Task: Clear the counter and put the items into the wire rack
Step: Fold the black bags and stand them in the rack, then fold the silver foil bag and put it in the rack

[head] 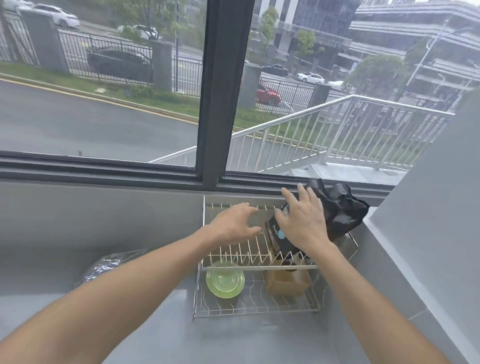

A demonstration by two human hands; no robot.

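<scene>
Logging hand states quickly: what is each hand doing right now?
Left hand: open, fingers spread, holding nothing, above the wire rack.
Right hand: open, palm laid on the black bag in the rack's upper tier, not gripping it.

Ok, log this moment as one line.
right hand: on black bag, upper tier of wire rack | left hand: open, empty | lower tier: green dish, amber container

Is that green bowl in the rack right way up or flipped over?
Flipped over. The green bowl sits on the wire rack's lower shelf with its ringed base facing up.
</scene>
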